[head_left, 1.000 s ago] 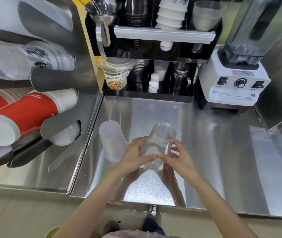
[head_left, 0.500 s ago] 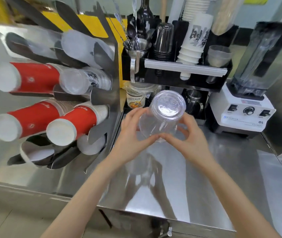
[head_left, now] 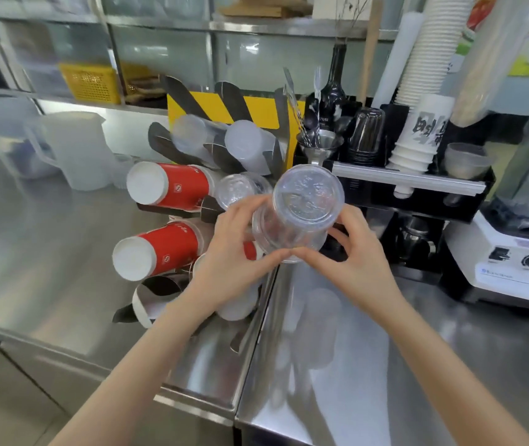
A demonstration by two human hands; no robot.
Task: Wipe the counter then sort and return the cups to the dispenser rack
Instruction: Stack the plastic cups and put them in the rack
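While your left hand and right hand both grasp the clear plastic cup stack by its rim end, bases face you, mouths away; the matching clear-cup slot in the steel dispenser rack lies just left, nearer your left hand.

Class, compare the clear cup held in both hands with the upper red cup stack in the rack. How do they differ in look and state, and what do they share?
The clear cup is see-through plastic; the red stack is opaque red with a white base.
The clear cup is held off the counter by the left hand and right hand; the red stack sits lodged in the rack.
Shared: both lie tilted with their closed bases toward the camera.
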